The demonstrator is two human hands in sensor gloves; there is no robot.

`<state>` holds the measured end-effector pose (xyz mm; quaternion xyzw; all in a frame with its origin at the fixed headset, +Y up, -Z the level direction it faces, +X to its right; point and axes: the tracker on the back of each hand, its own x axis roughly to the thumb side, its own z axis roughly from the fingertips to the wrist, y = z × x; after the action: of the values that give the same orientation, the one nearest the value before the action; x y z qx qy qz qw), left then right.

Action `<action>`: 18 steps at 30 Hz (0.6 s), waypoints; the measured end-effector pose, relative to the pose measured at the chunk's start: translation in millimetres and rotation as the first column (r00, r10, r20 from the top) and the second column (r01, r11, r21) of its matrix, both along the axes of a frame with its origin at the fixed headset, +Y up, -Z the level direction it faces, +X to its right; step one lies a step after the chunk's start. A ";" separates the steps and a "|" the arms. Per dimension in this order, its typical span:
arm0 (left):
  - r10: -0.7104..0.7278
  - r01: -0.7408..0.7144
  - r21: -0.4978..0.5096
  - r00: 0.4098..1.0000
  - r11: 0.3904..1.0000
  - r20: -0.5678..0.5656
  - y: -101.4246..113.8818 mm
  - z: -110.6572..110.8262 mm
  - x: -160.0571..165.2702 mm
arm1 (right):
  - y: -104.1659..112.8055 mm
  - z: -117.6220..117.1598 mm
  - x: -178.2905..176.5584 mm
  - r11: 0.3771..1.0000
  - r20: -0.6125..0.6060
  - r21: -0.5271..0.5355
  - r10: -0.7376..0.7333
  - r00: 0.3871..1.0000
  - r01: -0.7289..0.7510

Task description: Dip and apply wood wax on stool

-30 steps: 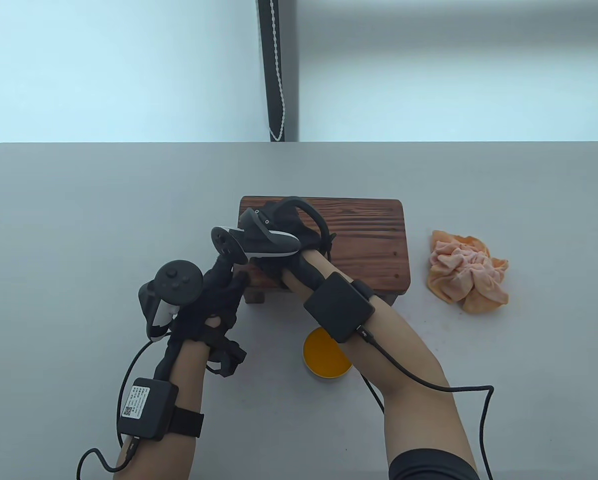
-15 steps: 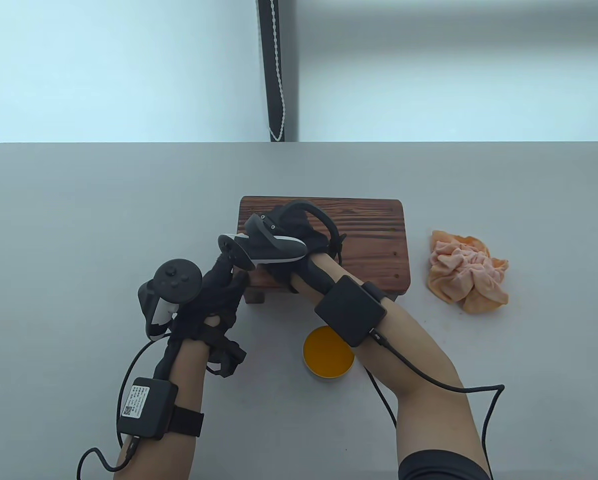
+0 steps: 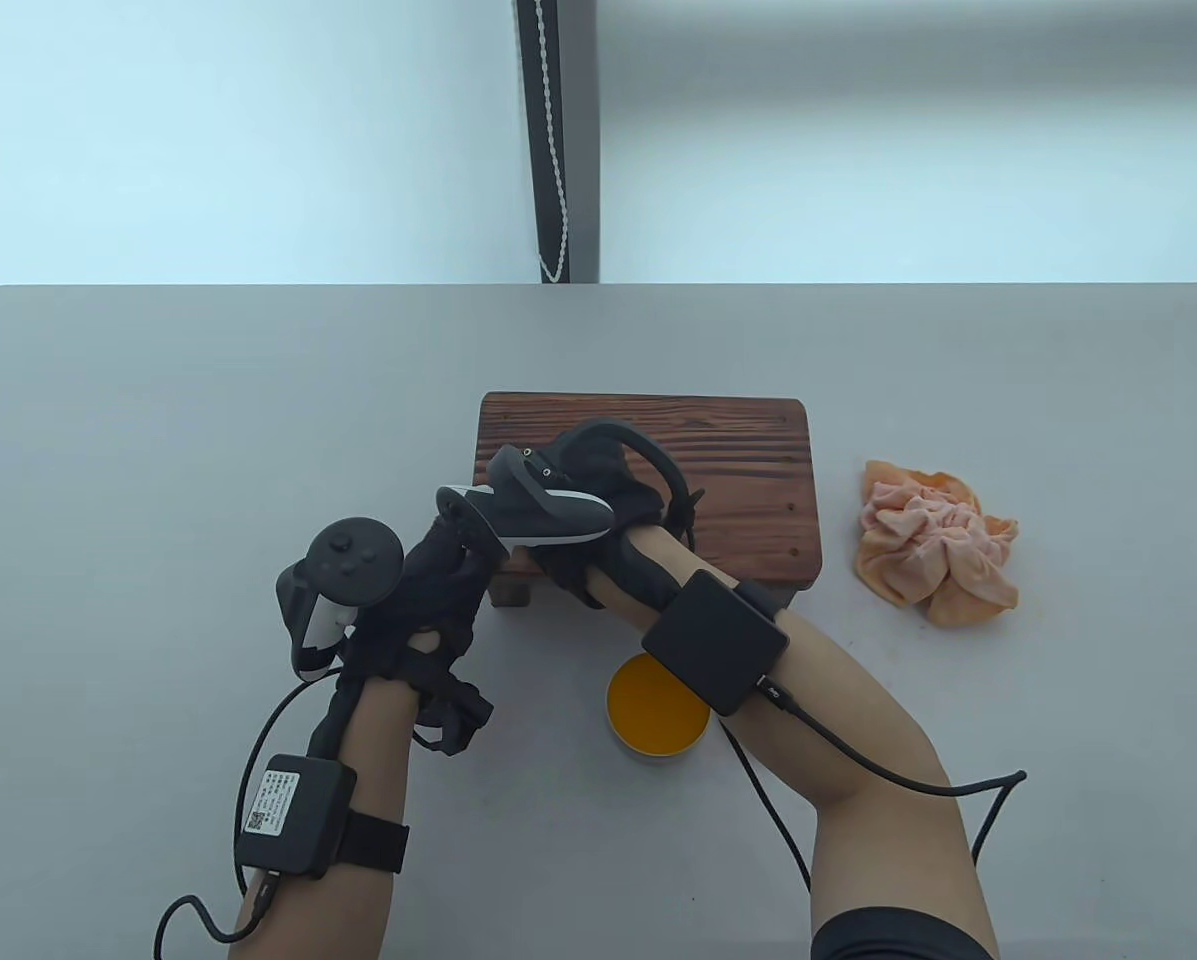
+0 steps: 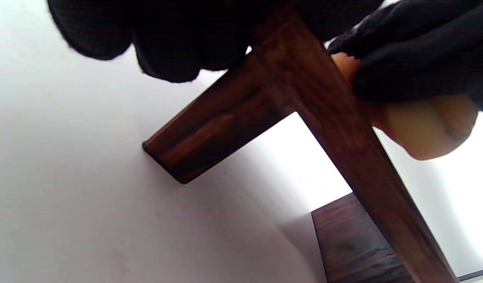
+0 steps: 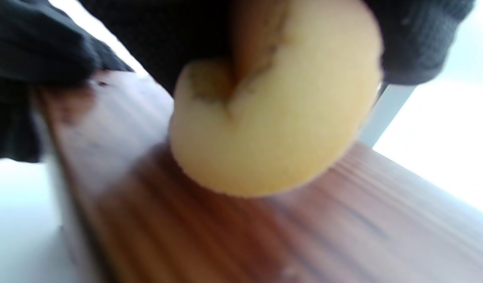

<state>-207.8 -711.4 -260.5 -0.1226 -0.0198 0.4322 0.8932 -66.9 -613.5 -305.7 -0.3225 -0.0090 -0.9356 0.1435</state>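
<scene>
Since a second ago, drifted rightward along the dark wooden stool [image 3: 718,470] on the grey counter [image 3: 158,450]: right hand [image 3: 598,480], pinching soft round yellow sponge [image 5: 277,129], easily squashed. Left hand [image 3: 438,580] gripping the rigid stool's near-left corner.

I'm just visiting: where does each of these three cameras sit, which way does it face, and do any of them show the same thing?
Table view: above, looking down at the grey table, the stool, the wax tin and an orange cloth; both forearms, left hand and right hand show.
Left wrist view: low beside the stool, looking at its leg; gloved fingers on top.
Right wrist view: close over the stool top, facing a yellow sponge in gloved fingers.
Shared: both wrist views show the stool and sponge.
</scene>
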 end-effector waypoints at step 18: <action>-0.011 0.011 0.011 1.000 1.000 -0.010 0.4 0.9 1.5 | -3.0 -14.6 20.1 0.997 0.112 0.046 -0.067 0.991 0.062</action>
<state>-206.3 -711.0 -259.5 -0.1157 -0.0169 0.4280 0.8962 -46.8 -616.6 -320.4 -0.2656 0.0130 -0.9566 0.1191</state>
